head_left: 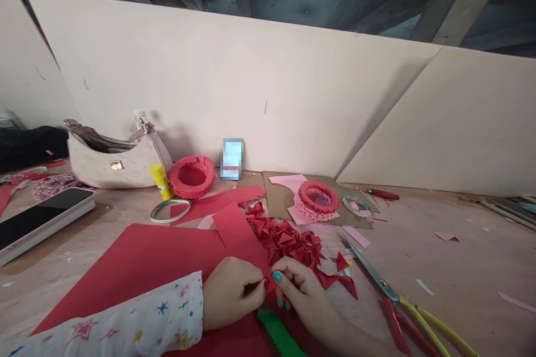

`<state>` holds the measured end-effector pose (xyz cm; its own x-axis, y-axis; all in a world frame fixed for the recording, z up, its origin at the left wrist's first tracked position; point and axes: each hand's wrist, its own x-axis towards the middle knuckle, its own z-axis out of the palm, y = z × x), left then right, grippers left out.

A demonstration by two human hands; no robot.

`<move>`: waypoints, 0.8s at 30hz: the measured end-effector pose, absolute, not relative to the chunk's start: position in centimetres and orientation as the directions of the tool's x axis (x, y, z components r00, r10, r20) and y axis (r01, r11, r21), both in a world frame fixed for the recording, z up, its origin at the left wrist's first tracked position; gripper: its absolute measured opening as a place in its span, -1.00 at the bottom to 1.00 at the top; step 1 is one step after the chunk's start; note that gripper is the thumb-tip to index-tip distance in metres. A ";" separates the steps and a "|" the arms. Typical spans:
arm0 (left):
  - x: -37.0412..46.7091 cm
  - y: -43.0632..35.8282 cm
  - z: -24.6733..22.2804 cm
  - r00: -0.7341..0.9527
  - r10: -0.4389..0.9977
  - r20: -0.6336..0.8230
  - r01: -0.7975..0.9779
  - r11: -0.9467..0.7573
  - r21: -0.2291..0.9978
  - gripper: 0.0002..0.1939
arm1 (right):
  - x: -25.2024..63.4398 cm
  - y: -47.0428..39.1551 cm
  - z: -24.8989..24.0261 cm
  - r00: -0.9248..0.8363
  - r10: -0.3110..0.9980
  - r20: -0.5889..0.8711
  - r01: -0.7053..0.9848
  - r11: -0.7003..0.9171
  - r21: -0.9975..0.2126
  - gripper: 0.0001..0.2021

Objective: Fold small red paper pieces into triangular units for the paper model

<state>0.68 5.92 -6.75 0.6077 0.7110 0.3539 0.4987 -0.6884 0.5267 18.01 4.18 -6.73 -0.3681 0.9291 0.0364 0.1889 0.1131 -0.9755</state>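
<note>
My left hand point(234, 293), in a star-patterned sleeve, is closed in a pinch above a large red paper sheet point(138, 268). Its fingertips meet those of my right hand point(304, 293), also pinched; whatever they hold is too small and hidden to make out against the red behind. Just beyond them lies a heap of folded red paper pieces point(288, 240). A green strip with a jagged edge point(278, 332) is below my fingertips. Scissors with yellow handles point(389, 290) lie to the right, over a red-handled tool point(393, 321).
Behind stand a red paper ring point(191, 177), a pink and red ring point(318, 201), a glue stick point(162, 181), tape rolls point(170, 211) and a lit phone point(231, 159). At left are a handbag point(113, 164) and a dark-screened device point(46, 217). A white panel point(251, 89) borders the table.
</note>
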 end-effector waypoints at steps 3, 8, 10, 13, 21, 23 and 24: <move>0.7 5.9 -6.6 0.600 0.717 0.356 0.489 -0.681 0.545 -0.75 | 17.9 4.1 -6.5 -0.372 0.927 0.052 0.165 0.122 -0.979 -0.87; 0.6 5.9 -6.3 0.622 0.709 0.332 0.462 -0.674 0.577 -0.76 | 18.0 4.1 -6.4 -0.407 0.912 0.053 0.154 0.126 -0.980 -0.81; 0.5 5.9 -6.2 0.638 0.703 0.315 0.455 -0.674 0.582 -0.75 | 17.9 4.1 -6.3 -0.422 0.906 0.028 0.150 0.101 -0.984 -0.79; 0.4 5.9 -6.1 0.641 0.704 0.307 0.461 -0.673 0.579 -0.74 | 17.8 4.1 -6.1 -0.390 0.921 0.014 0.133 0.071 -0.989 -0.81; 0.4 6.1 -6.0 0.657 0.696 0.289 0.457 -0.673 0.581 -0.75 | 17.7 4.1 -6.1 -0.354 0.934 0.042 0.116 0.088 -0.989 -0.99; 0.4 6.0 -6.0 0.664 0.687 0.297 0.453 -0.685 0.571 -0.76 | 17.6 3.9 -6.1 -0.371 0.928 0.032 0.190 0.110 -0.976 -0.96; 0.4 6.0 -6.0 0.666 0.680 0.306 0.449 -0.693 0.564 -0.76 | 17.6 3.8 -6.0 -0.387 0.922 0.018 0.224 0.113 -0.968 -0.94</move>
